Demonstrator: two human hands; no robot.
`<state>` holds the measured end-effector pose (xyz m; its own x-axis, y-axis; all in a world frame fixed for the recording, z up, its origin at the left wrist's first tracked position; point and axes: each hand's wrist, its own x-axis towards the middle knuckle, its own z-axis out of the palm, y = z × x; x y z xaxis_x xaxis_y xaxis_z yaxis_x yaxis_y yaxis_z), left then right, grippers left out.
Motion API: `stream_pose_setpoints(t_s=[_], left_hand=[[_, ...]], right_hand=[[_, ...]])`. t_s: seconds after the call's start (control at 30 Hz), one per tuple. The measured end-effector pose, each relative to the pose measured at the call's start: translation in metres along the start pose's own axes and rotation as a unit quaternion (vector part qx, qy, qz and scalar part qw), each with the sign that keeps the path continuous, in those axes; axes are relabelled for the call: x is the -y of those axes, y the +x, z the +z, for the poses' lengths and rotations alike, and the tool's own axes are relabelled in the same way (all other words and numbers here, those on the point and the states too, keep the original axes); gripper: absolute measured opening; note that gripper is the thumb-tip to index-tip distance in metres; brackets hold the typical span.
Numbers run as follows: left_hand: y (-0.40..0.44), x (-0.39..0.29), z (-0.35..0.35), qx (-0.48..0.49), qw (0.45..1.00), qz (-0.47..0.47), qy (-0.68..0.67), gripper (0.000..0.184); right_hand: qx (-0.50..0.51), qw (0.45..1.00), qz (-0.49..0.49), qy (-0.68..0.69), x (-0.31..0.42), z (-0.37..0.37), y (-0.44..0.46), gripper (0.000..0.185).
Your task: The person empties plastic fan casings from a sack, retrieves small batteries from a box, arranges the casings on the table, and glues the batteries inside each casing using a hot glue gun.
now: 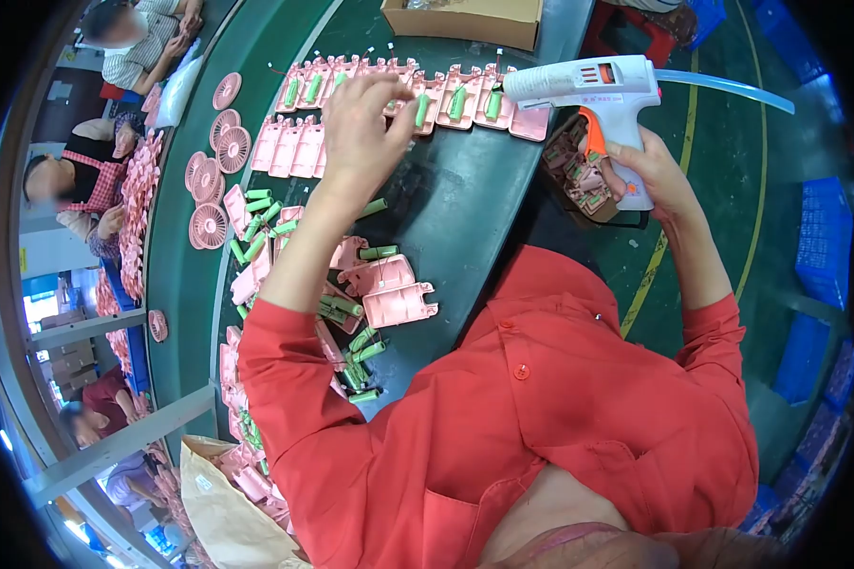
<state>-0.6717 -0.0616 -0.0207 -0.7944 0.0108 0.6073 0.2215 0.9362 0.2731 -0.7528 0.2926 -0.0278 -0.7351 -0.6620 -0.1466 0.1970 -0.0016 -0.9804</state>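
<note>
My right hand (650, 171) is wrapped round the grip of a white and orange glue gun (588, 85), its nozzle pointing left. A translucent glue stick (731, 85) sticks out of its rear. My left hand (370, 133) hovers over a row of pink plastic shells (460, 81), its thumb and index finger brought together. Right beside those fingertips lies a green battery cell (421, 111); whether they hold anything is hidden. More green cells (457, 102) sit in neighbouring shells, and thin wires with white connectors stand up along the top edge. Several pink shells (289, 147) without cells form a second row.
Loose green cells and shells (389, 284) are heaped below my left forearm. Round pink grilles (209, 225) lie on the green belt. A cardboard box (460, 21) stands at the far end, another box of parts (579, 175) under my right hand. Co-workers sit across the left side.
</note>
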Motion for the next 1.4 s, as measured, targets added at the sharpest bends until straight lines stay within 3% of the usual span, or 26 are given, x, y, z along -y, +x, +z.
stream_pose_setpoints(t_s=[0.1,0.2,0.23,0.3,0.37,0.43,0.5,0.63,0.67,0.7,0.73,0.83,0.9,0.97,1.0,1.17,1.23,1.4], left_hand=[[-0.019,0.000,-0.022,0.023,1.000,-0.022,0.000,0.009],[-0.039,-0.002,-0.045,0.173,0.977,-0.127,-0.012,0.014],[-0.044,-0.006,-0.054,0.173,0.977,-0.127,-0.014,0.014],[-0.051,-0.019,-0.073,0.308,0.936,-0.170,0.019,0.014],[-0.061,-0.023,-0.075,0.306,0.941,-0.138,0.043,0.011],[-0.073,-0.021,-0.069,0.353,0.924,-0.050,0.140,0.022],[-0.074,-0.025,-0.063,0.352,0.924,-0.053,0.141,0.021],[-0.060,-0.034,-0.067,0.281,0.950,-0.135,0.010,0.017],[-0.055,-0.032,-0.068,0.251,0.905,-0.255,-0.229,0.015],[-0.051,-0.031,-0.069,0.201,0.794,-0.358,-0.449,0.014],[-0.045,-0.035,-0.068,0.167,0.755,-0.375,-0.511,0.012],[-0.047,-0.032,-0.043,0.169,0.755,-0.409,-0.484,0.011],[-0.065,-0.016,-0.017,0.241,0.882,-0.300,-0.271,0.011],[-0.056,-0.034,-0.025,0.303,0.936,-0.175,-0.039,0.015],[-0.061,-0.031,-0.023,0.281,0.958,-0.063,-0.001,0.023],[-0.055,-0.047,-0.015,0.256,0.965,0.055,0.010,0.025],[-0.054,-0.049,-0.007,0.276,0.945,0.163,0.059,0.017],[-0.043,-0.052,0.001,0.323,0.930,0.155,0.080,0.014]], right_hand=[[-0.017,1.000,0.019,-0.005,0.002,0.004,0.003,0.033],[-0.022,0.999,0.025,-0.008,0.003,0.003,0.001,0.031],[-0.023,0.999,0.026,-0.009,0.003,0.002,-0.001,0.031],[-0.019,0.999,0.033,-0.003,0.004,0.000,-0.004,0.031],[-0.015,0.999,0.042,-0.009,0.001,-0.006,-0.005,0.030],[-0.010,0.999,0.049,-0.014,0.000,-0.006,-0.005,0.029],[-0.018,0.999,0.045,-0.021,0.001,-0.005,-0.006,0.032],[-0.053,0.998,0.017,-0.018,0.007,0.001,-0.012,0.039],[-0.032,0.999,0.006,-0.018,0.006,-0.005,-0.013,0.042],[-0.010,1.000,-0.005,-0.017,0.006,-0.009,-0.014,0.045],[-0.007,1.000,-0.005,-0.018,0.006,-0.010,-0.016,0.045],[-0.025,1.000,0.009,-0.012,0.008,-0.012,-0.027,0.045],[-0.041,0.998,0.037,-0.017,0.009,-0.015,-0.035,0.042],[-0.050,0.997,0.043,-0.029,0.010,-0.016,-0.040,0.044],[-0.053,0.997,0.050,-0.039,0.011,-0.016,-0.042,0.047],[-0.034,0.996,0.065,-0.043,0.014,-0.019,-0.047,0.040],[-0.034,0.996,0.070,-0.046,0.017,-0.017,-0.047,0.039],[-0.029,0.995,0.072,-0.070,0.017,-0.020,-0.047,0.038]])
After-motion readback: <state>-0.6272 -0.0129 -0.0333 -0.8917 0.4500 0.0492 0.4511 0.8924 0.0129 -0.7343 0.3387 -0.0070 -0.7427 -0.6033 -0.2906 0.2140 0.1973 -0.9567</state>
